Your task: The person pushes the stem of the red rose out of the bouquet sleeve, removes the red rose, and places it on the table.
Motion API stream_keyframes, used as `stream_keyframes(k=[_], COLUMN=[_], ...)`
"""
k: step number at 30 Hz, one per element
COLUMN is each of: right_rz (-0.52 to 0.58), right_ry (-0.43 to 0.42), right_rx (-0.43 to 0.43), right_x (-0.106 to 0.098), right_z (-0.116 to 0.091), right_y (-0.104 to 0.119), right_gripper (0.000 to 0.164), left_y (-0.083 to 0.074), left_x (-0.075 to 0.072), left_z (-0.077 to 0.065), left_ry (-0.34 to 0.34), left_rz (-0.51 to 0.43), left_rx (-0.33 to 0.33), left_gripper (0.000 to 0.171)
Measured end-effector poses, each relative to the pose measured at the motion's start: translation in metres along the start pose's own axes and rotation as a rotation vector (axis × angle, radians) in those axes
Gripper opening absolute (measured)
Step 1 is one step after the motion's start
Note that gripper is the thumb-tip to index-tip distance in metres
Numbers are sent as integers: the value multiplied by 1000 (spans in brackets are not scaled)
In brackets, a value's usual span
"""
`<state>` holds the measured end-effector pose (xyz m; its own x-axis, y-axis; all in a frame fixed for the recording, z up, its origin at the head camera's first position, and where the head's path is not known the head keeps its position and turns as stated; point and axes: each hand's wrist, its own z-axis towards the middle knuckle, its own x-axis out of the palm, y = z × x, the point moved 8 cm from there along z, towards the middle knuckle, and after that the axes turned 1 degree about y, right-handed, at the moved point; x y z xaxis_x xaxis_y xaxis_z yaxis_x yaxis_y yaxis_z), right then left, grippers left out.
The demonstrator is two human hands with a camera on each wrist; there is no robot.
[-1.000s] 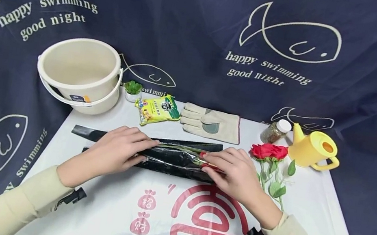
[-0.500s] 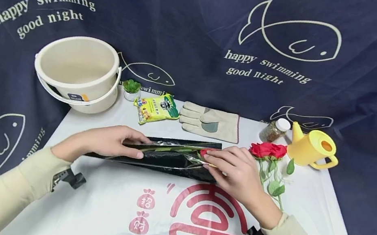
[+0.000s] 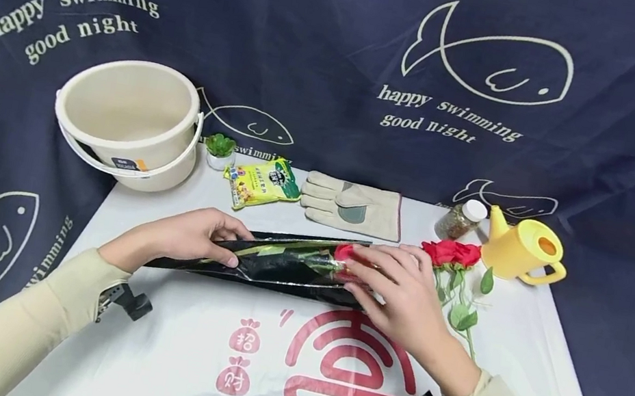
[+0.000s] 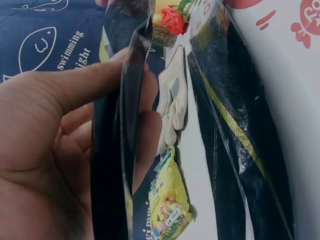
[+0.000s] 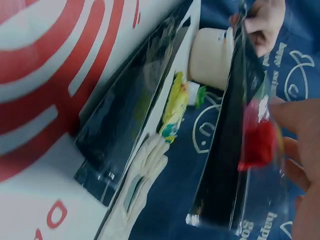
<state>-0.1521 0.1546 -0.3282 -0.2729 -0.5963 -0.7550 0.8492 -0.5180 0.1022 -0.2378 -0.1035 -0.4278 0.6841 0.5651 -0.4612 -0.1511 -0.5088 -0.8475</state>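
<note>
A black flower sleeve (image 3: 275,269) with a clear front lies across both hands in the head view, and a single red rose (image 5: 259,146) shows through it. Its stem end is between the thumb and fingers of my left hand (image 3: 190,233); the left wrist view shows that pinch on the sleeve's edge. At the bloom end, my right hand (image 3: 402,291) holds the sleeve with thumb and fingers, partly covering the rose. Another black sleeve (image 4: 235,125) lies flat on the table below the held one.
Two more red roses (image 3: 451,252) lie to the right, by a yellow watering can (image 3: 524,248) and a jar (image 3: 461,221). Along the back are a work glove (image 3: 350,207), a yellow packet (image 3: 263,184), a small potted plant (image 3: 220,149) and a white bucket (image 3: 128,126).
My left hand has shifted left along the sleeve and taken a new hold near its stem end. The sleeve with the rose has lifted and tilted, while my right hand stays at the bloom.
</note>
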Motion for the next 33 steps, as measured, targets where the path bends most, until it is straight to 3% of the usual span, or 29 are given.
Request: stream_keyframes(k=[3,5,6,8,11,14,19,24,28,33], right_rz=[166,377,515,781,1063,1179,1321,1459,1461,1419], right_ry=[-59,-12,38,133,177,124,-102,-375,-536,-644], right_rx=[5,131,243,557,985,1168,1283,1340,1335,1330], right_x=[-5,1,10,32,63,82,95,104,105,102], right_z=[3,3,0,-15,-46,-64,-67,-57,-53,-58], right_y=[13,12,7,-7,-25,-38,-46,-47,-53,-63], right_gripper=[31,25,24,24,32,44,47,37,29,31], left_y=[1,1,0,-4,-10,-16,-25,-33,-36,-31], left_x=[-5,-9,-11,-14,-15,-12,-7,-3,-1,6], left_z=[3,5,5,6,7,8,12,15,17,17], left_ry=[-51,-99,-119,-149,-174,-172,-167,-176,-168,-98], left_rz=[2,3,5,12,20,15,12,56,58,-14], left_rx=[1,0,6,21,31,46,71,91,109,80], left_gripper=[45,43,42,41,41,42,43,42,42,50])
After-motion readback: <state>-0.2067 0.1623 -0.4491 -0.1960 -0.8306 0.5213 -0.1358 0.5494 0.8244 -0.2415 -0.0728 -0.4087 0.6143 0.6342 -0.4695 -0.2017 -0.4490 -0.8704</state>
